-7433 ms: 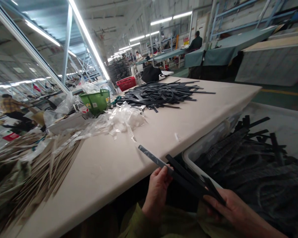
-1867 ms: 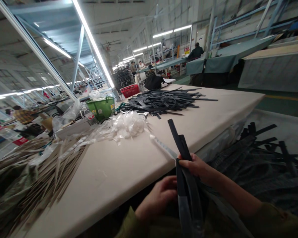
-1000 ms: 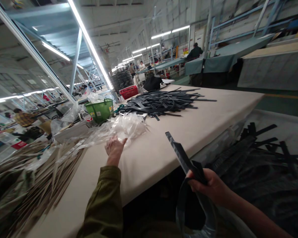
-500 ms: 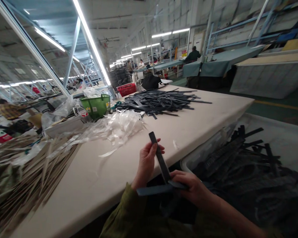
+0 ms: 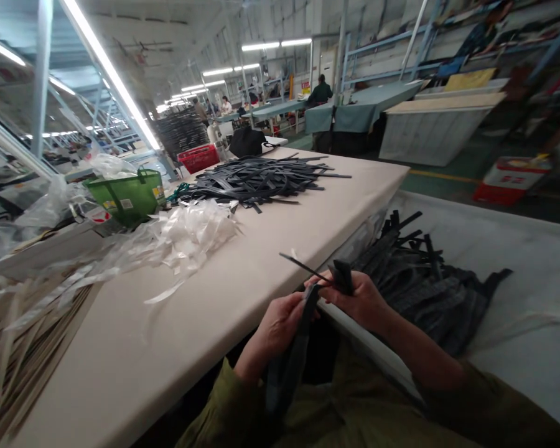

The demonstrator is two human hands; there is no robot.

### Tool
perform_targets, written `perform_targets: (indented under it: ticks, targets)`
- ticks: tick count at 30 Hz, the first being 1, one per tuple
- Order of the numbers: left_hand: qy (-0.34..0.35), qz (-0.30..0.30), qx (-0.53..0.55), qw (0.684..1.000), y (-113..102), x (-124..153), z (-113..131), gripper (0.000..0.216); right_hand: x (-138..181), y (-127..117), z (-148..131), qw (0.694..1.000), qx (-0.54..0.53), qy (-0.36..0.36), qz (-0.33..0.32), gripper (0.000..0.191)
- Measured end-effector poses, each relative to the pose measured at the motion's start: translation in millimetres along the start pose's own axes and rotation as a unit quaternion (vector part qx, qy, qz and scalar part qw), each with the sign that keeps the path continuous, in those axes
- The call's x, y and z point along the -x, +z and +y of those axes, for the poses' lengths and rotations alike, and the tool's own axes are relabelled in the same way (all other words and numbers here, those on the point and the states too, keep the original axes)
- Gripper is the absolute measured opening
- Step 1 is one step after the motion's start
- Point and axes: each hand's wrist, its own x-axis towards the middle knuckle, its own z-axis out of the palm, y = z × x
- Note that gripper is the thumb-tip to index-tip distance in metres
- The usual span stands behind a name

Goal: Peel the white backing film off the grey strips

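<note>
Just in front of the table edge, my left hand [image 5: 279, 320] is closed around a dark grey fabric strip [image 5: 295, 354] that hangs down toward my lap. Close beside it, my right hand [image 5: 361, 302] grips folded dark strip ends [image 5: 343, 277]. A narrow strip end [image 5: 301, 265], seen edge-on, sticks out up and to the left from the right-hand fingers. Both hands' fingertips nearly meet, and whether the pieces are one strip or more I cannot tell. A heap of similar dark strips [image 5: 261, 179] lies on the table [image 5: 261, 249].
To the right a white bin [image 5: 508, 330] holds more dark strips [image 5: 415, 292]. White film ribbons [image 5: 191, 233], a green bag [image 5: 126, 196] and a red basket [image 5: 198, 158] stand along the table's left side. Long beige strips [image 5: 37, 336] lie at lower left.
My view has turned to the right. The upright strip between my hands is now folded down, my hands have come together, and the right hand has risen to the bin's near edge.
</note>
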Motion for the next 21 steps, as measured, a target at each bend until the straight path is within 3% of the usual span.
perform_targets:
  ticks: [4,10,15,21]
  targets:
    - [-0.006,-0.018,0.067,0.998,5,6,-5,0.052,5,-1,5,1.000,-0.006,0.026,0.006,0.027]
    - [-0.022,0.027,0.033,0.999,21,8,-14,0.037,9,-2,7,0.998,0.003,0.041,0.040,0.029]
    - [-0.048,0.015,0.009,0.999,24,23,-17,0.038,11,-16,4,0.995,0.004,0.027,0.094,0.025]
    - [-0.133,0.013,0.169,0.977,30,34,-22,0.060,13,-22,13,0.996,-0.026,0.049,0.073,0.028]
